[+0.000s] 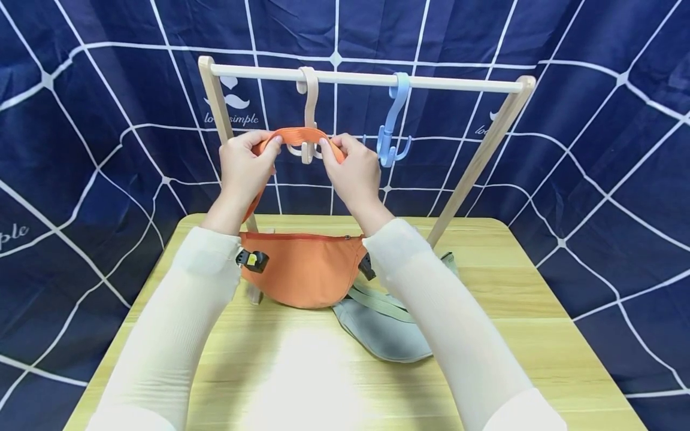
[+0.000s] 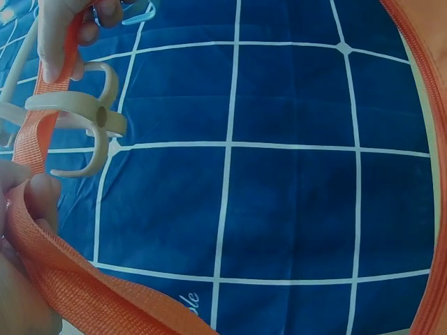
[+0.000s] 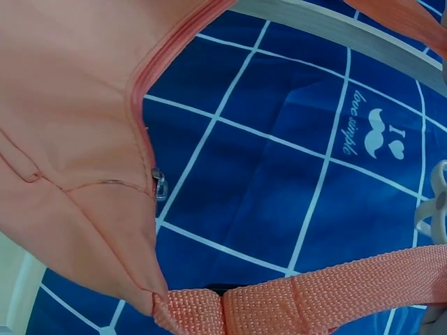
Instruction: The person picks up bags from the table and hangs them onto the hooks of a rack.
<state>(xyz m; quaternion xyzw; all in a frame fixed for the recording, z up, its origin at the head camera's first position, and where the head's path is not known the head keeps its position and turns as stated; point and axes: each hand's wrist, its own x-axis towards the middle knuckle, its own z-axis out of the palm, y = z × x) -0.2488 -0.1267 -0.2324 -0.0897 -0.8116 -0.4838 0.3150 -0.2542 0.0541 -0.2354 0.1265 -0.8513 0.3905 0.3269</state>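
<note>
Reaching forward, pinching the webbing strap (image 1: 299,135) of an orange waist bag (image 1: 304,269) in left hand (image 1: 244,166) and right hand (image 1: 357,173), beside a beige hook (image 1: 310,102)

Free room btwn blue hook (image 1: 398,111) & R post (image 1: 483,148); beige hook (image 1: 311,102) obstructs btwn L hand (image 1: 242,167) & R hand (image 1: 358,172).

Long sleeves on both arms, folks, the left sleeve (image 1: 162,335) and right sleeve (image 1: 453,323) a pale creamy off-white, creases crossing the left one! Smooth, pale bands at the wrists, left band (image 1: 207,251) and right band (image 1: 399,248). Small black camera (image 1: 259,262) by the left, yellow-green patch showing; another dark unit (image 1: 367,267) by the right. Brighter white cloth (image 1: 525,413) farther up the arm!
</note>
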